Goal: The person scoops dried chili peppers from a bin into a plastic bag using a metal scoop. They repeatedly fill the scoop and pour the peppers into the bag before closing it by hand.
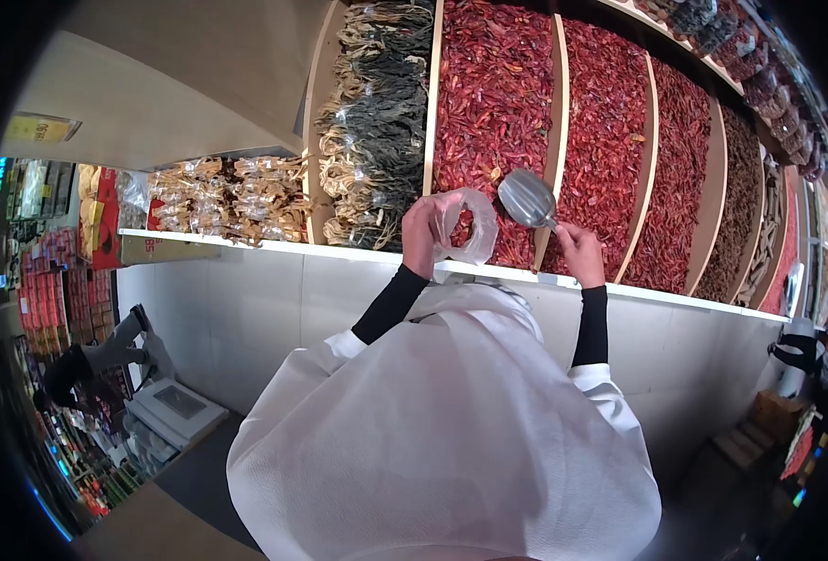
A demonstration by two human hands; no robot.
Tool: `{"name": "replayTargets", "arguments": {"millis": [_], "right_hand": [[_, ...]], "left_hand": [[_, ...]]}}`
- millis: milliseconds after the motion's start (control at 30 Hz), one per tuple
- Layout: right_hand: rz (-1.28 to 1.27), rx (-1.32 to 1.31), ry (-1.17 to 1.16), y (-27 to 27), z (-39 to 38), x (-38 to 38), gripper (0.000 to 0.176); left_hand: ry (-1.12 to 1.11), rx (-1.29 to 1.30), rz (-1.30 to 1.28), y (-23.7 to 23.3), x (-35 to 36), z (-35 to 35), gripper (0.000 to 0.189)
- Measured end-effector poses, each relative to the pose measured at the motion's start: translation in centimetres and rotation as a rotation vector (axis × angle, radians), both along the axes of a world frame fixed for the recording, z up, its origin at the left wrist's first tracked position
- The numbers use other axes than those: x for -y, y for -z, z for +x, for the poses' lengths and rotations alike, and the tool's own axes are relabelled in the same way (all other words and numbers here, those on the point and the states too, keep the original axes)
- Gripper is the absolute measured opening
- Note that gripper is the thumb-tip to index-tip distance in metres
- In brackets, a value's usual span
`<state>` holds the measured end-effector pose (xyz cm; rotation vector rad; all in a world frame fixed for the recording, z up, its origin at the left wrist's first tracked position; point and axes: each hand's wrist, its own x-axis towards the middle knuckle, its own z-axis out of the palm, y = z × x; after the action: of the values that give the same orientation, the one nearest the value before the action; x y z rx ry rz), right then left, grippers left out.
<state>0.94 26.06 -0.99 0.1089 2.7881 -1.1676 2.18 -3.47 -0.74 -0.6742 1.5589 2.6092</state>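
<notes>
My left hand point(420, 229) is closed on the side of a clear plastic bag point(482, 241), whose mouth gapes open. Red shows through the bag's opening. In my right hand point(580, 254) is the handle of a metal scoop point(526, 198), its broad bowl pointing up and left, right beside the bag. The scoop overlaps the wooden divider point(557, 112) between two bins in this view. Behind the bag lie dried red chilies point(493, 103), heaped in their bin; more chilies point(605, 103) fill the bin to the right.
Dark and pale dried strands point(367, 122) fill a bin at left, near packaged dried goods point(236, 192). A white ledge point(657, 294) runs along the front. Jars point(760, 61) line the upper right. A scale point(178, 404) stands lower left, near a person point(86, 365).
</notes>
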Motion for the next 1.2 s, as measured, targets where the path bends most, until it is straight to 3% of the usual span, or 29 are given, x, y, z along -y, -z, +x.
{"name": "replayTargets", "arguments": {"millis": [200,667,700,867,933,1000,1100,1200], "right_hand": [[0.048,-0.005,-0.022,3.7,1.0,1.3,0.029],[-0.239,-0.225,0.174,9.0,-1.8,8.3,0.034],[-0.242,-0.071,0.183,9.3,-2.4,8.6,0.035],[-0.235,-0.266,0.161,11.8,-4.9,10.2,0.036],[-0.361,-0.202,0.162,14.2,-5.6,10.3,0.037],[-0.725,0.073,0.187,15.4,-5.1,9.5,0.037],[-0.905,0.286,0.246,11.9,-3.5,9.5,0.036],[-0.936,0.301,0.246,11.8,-2.8,8.9,0.038]], "left_hand": [[-0.013,0.034,-0.001,0.1,0.0,0.3,0.027],[-0.033,0.034,0.031,-0.7,-0.2,0.9,0.028],[-0.024,0.035,0.026,-0.6,-0.1,1.0,0.028],[-0.058,0.026,0.001,-0.2,-0.3,0.9,0.028],[-0.024,0.027,0.016,-0.3,-0.1,1.0,0.028],[0.003,0.014,0.009,-0.1,0.1,1.0,0.028],[0.015,0.004,0.025,-0.8,0.0,0.9,0.028],[0.016,0.007,0.017,-0.1,0.1,0.8,0.028]]}}
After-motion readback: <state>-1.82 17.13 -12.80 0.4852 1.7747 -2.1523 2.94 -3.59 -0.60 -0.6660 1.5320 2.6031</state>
